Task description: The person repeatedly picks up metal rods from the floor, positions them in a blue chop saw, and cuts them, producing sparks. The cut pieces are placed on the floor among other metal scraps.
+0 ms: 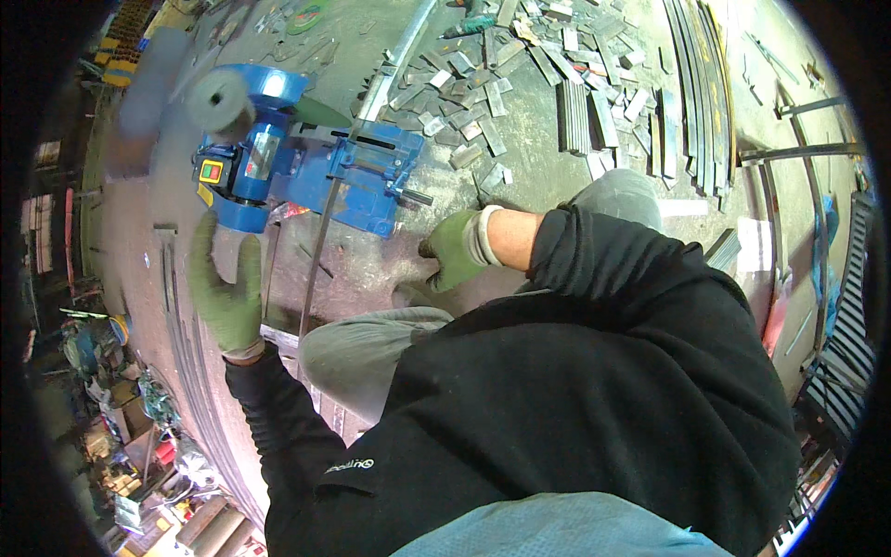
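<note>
A blue cut-off saw (264, 162) stands on the floor at the front left, with a yellow switch box (212, 172) bearing green and red buttons. Its vise (371, 176) lies to the right, with a crank handle (417, 197). A long metal bar (320, 237) runs through the vise, from the far side toward my knee. Just below the switch box my gloved left hand (227, 292) is raised, open, thumb and fingers spread and holding nothing. My gloved right hand (455, 251) hangs near the crank handle, apart from it, fingers loosely bent with a gap to the thumb.
Many short cut metal pieces (492, 84) lie scattered beyond the vise, with a green power tool (469, 26) among them. Long flat bars (696, 93) are laid out at the far right. More long bars (186, 325) run along the left. Clutter (167, 446) fills the lower left.
</note>
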The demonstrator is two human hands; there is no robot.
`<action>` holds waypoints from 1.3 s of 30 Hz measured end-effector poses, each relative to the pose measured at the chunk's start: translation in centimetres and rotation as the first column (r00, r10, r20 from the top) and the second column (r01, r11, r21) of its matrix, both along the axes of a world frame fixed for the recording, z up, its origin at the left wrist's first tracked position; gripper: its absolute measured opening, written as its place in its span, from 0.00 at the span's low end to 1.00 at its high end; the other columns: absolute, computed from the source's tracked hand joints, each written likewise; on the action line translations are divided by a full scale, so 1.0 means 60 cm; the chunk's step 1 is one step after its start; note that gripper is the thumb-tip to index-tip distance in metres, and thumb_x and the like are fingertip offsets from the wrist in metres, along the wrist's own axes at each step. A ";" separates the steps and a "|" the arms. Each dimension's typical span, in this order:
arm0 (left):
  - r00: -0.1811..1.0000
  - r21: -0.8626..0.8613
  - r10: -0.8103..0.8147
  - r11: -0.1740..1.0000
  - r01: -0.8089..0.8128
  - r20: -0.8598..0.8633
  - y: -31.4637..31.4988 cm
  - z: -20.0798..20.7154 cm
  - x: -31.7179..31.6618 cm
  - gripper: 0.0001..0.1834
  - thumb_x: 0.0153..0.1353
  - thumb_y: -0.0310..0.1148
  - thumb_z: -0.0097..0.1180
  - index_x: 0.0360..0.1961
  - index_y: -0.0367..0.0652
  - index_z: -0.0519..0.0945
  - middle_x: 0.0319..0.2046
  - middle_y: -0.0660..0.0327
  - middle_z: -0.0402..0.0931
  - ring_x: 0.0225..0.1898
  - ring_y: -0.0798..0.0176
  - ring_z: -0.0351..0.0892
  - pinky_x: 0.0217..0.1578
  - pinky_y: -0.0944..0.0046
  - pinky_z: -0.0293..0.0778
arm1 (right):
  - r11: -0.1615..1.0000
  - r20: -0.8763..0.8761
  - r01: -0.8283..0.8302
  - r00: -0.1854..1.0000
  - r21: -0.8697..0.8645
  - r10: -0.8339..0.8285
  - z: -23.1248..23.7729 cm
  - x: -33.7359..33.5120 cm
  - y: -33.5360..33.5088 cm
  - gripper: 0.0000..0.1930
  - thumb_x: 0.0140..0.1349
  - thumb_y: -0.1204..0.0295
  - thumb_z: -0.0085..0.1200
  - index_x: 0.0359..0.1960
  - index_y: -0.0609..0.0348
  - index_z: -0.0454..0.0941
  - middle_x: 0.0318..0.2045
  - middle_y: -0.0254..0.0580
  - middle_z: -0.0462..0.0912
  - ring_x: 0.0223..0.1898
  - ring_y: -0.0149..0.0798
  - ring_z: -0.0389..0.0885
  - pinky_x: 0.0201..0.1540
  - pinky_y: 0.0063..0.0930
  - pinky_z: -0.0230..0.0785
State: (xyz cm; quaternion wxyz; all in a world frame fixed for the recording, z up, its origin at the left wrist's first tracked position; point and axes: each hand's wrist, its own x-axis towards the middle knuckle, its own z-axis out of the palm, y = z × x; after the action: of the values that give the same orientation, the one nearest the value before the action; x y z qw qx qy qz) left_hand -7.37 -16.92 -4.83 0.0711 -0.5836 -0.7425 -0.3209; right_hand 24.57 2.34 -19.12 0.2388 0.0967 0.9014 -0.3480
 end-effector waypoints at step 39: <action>0.923 0.150 -0.365 0.926 0.347 0.121 0.171 -0.071 0.336 0.36 0.78 0.22 0.71 0.85 0.32 0.78 0.80 0.44 0.81 0.83 0.43 0.80 0.85 0.43 0.70 | 0.579 -0.344 0.398 0.521 -0.711 -0.781 0.157 0.175 0.154 0.26 0.97 0.52 0.55 0.76 0.62 0.88 0.52 0.46 0.97 0.52 0.38 0.96 0.59 0.37 0.88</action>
State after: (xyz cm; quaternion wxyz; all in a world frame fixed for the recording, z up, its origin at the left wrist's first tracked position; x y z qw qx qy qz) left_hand 12.81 -6.65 -9.10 -0.0067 -0.6781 -0.6054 -0.4166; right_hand 35.07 11.59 -9.67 -0.2009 0.2175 0.6877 -0.6629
